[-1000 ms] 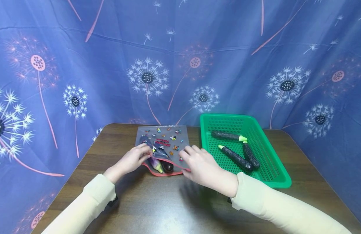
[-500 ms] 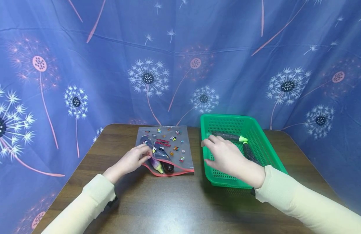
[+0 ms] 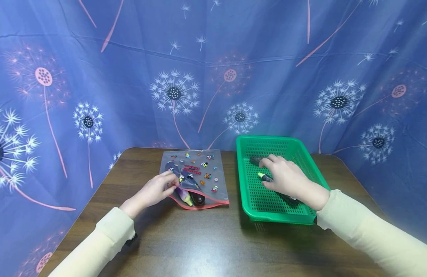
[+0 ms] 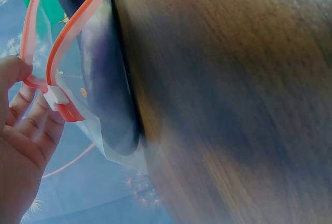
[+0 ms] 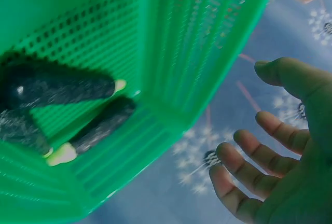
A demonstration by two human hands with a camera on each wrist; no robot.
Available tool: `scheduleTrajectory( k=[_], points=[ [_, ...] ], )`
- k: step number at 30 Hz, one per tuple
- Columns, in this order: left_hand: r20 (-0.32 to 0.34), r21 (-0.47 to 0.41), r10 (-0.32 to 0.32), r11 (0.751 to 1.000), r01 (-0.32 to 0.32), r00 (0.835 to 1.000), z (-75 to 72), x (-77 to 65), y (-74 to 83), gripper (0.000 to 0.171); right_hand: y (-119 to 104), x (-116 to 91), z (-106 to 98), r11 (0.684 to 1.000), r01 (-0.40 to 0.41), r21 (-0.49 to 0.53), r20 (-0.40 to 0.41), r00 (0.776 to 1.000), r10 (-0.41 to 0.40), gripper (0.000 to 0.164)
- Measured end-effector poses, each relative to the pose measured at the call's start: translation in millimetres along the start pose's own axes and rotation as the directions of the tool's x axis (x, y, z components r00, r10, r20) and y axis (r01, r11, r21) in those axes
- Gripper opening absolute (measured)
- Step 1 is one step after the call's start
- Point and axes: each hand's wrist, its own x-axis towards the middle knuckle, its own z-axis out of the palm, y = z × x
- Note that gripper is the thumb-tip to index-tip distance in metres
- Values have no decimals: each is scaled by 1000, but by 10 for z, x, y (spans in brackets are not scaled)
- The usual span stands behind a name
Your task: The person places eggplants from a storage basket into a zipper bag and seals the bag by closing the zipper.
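My left hand (image 3: 159, 190) pinches the left corner of a clear zip bag (image 3: 216, 161) at its red-edged mouth, beside the white slider (image 4: 56, 97). The mouth gapes, showing a purple eggplant (image 3: 185, 196) and a darker, rounder-ended eggplant (image 3: 198, 199) inside. Over the green basket (image 3: 240, 177) is my right hand (image 3: 287, 179), its fingers spread above a dark zucchini (image 3: 266, 177) with a pale green tip. Another zucchini (image 3: 255, 160) lies behind, partly covered by the hand. In the right wrist view the fingers are loosely bent with nothing between them, and three zucchini (image 5: 62, 85) show in the basket.
The bag and the basket stand side by side on a brown wooden table (image 3: 185, 246). Behind the table hangs a blue curtain (image 3: 130, 96) with dandelion prints. The basket's raised walls surround the zucchini.
My right hand has let go of the bag's right side and moved right, over the basket's wall to above the zucchini. The left hand keeps its pinch on the bag's corner.
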Motion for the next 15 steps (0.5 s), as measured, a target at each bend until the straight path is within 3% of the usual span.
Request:
scheduleTrajectory(
  k=[6,15],
  points=[
    [-2,3,-5,1000,5,1000,-8,-6,4,20,209,18,66,998,-70,4,40,997,70,43],
    [-7,-3,-7,1000,7,1000,-14,-23,-6,22,445,41,240,994,-110,-28,104,988,113,48]
  ],
)
